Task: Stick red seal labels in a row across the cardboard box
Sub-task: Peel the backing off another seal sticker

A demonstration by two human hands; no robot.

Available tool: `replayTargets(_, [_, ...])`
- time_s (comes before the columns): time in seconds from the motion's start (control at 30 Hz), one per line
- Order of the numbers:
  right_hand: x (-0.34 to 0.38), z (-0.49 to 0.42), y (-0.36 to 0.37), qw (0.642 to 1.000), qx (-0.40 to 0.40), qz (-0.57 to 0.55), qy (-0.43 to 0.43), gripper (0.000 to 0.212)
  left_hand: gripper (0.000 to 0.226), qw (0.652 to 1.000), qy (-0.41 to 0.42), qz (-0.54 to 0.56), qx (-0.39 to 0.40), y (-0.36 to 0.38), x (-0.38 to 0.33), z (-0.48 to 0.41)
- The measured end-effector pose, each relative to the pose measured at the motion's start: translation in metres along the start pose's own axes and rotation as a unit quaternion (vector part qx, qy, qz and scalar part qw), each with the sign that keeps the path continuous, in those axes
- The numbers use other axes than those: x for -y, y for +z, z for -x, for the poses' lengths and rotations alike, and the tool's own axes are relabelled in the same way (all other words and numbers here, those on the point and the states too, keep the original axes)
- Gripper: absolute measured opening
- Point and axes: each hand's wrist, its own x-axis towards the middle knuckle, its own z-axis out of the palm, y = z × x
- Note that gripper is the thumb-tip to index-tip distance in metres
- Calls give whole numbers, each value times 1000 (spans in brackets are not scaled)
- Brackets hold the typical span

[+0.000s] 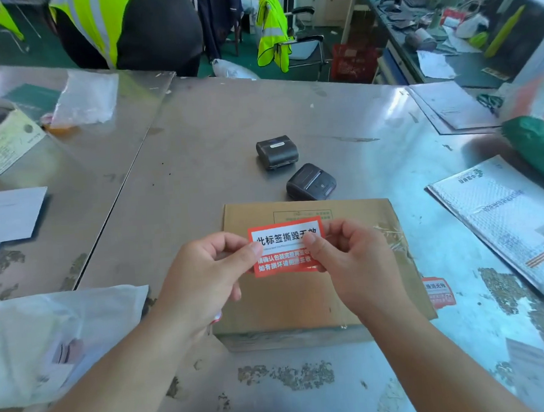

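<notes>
Head view: left hand [205,272] and right hand [351,264] each pinch one rectangular red-and-white paper seal label [285,247] between them. Flat brown cardboard box [300,298] lies beneath both hands; two black portable printers [277,152] beyond.

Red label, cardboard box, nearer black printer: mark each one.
Red label [284,240]: head view, white text band at its middle.
Cardboard box [288,299]: head view, bare top face below the label.
Nearer black printer [311,182]: head view, its top cover.

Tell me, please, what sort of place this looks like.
Probably a courier or parcel packing station: a brown cardboard box on a metal table, a small black portable printer, and a white printed mailer.
</notes>
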Motion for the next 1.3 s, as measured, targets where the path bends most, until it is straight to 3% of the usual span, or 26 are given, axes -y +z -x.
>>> replayTargets(0.17, [2,1,3,999,-3,38,8,6,27,993,-15,40,114,-4,-1,-4])
replayTargets(0.37, [4,2,0,997,-2,77,11,12,34,988,23,18,149,-4,-5,-7])
replayTargets(0.87, [5,6,-8,994,-8,109,32,26,38,980,74,72,171,7,-9,0])
replayTargets(1.03, [5,4,-12,997,-10,68,47,25,38,979,80,58,181,8,-7,-1])
replayTargets(1.2, [-1,4,-15,993,-32,112,14,9,37,987,82,30,136,15,-9,0])
replayTargets(1.3, [-4,6,-16,983,-65,160,-54,15,29,987,82,66,118,21,-12,0])
